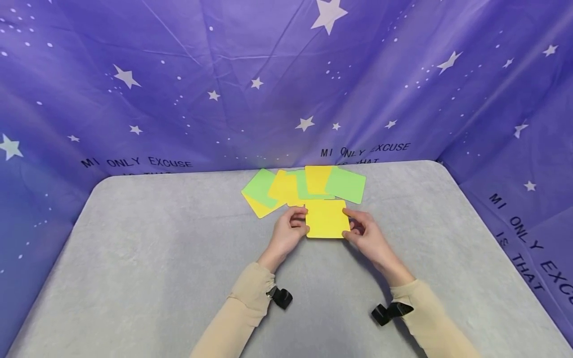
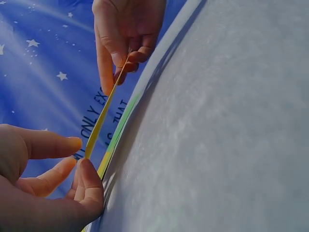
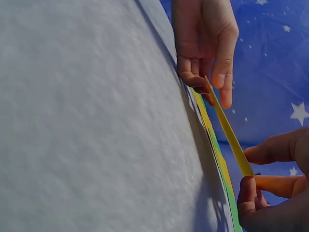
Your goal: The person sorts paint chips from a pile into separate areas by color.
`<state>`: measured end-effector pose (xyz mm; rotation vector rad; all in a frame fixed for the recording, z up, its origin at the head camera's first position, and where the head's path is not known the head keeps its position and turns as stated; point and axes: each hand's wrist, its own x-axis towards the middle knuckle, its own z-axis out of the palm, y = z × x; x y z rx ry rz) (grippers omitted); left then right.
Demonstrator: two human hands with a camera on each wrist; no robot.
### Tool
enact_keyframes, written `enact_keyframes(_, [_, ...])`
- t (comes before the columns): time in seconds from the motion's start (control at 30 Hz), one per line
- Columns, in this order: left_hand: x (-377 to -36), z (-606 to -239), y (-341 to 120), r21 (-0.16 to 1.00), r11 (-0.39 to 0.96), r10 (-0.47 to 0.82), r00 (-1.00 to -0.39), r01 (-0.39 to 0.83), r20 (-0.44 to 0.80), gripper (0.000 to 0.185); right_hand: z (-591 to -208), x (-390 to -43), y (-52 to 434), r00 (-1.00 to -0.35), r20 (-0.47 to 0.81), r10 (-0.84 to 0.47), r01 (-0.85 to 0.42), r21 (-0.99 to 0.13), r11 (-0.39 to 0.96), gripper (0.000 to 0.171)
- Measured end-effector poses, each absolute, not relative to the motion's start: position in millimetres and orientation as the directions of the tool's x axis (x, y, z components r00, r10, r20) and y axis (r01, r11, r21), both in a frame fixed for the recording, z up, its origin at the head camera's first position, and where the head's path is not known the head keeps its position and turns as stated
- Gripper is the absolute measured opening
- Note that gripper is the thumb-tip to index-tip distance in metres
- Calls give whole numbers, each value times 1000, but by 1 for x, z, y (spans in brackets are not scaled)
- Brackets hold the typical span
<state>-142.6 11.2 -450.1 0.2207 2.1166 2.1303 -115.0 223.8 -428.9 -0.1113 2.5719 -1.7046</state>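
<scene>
A person's left hand [image 1: 288, 231] and right hand [image 1: 368, 236] held a yellow card [image 1: 327, 219] above a gray table [image 1: 134, 273].
Each pinched one side edge, grip closed, with the card just nearer than overlapping green and yellow cards [image 1: 317, 180] along the far edge.

the head view looks forward and down from above; both wrist views, close, share the yellow card [image 1: 327, 219] edge-on.

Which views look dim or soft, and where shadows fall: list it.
Head: bright, pale sheen on the purple cloth, shadow beside the right arm; left wrist: dimmer, tabletop soft, shadow along its edge; right wrist: likewise, shadow darker near the bottom.
</scene>
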Motion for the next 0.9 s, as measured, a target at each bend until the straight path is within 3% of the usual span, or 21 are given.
enact_keyframes(0.9, [-109, -455, -78, 999, 1, 168, -985, -40, -40, 45, -440, -105, 151, -961, 77, -265, -178, -906, 383, 54])
